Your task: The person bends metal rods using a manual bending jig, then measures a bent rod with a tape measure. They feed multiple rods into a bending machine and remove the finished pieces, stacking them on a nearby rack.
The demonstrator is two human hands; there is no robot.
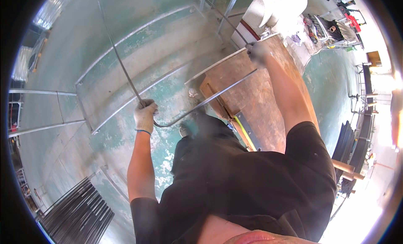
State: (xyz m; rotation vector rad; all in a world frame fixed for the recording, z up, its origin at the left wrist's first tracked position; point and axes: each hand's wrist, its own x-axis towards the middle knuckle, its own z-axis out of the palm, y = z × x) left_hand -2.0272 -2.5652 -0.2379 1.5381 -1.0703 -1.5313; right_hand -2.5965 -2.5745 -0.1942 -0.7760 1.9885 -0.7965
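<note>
A long, dark metal tube bent into a U (pixel 210 98) spans the space in front of me, its two legs reaching away toward the far side. My left hand (pixel 145 114), in a pale knitted glove, is closed round the left leg just beyond its bend. At the other side my right hand (pixel 257 54), in a grey glove and slightly blurred, grips the tube near the right bend, which the hand partly hides. That hand is above the far part of a brown-topped workbench (pixel 268 93), and the tube's cross part passes over the bench's left edge.
A metal frame (pixel 77 90) stands on the worn green floor at left. Dark bars (pixel 77 212) are stacked lower left. White sheet rolls (pixel 277 9) lie beyond the bench; a loaded rack (pixel 331 30) is far right. A yellow-green strip (pixel 247 132) is at the bench's near edge.
</note>
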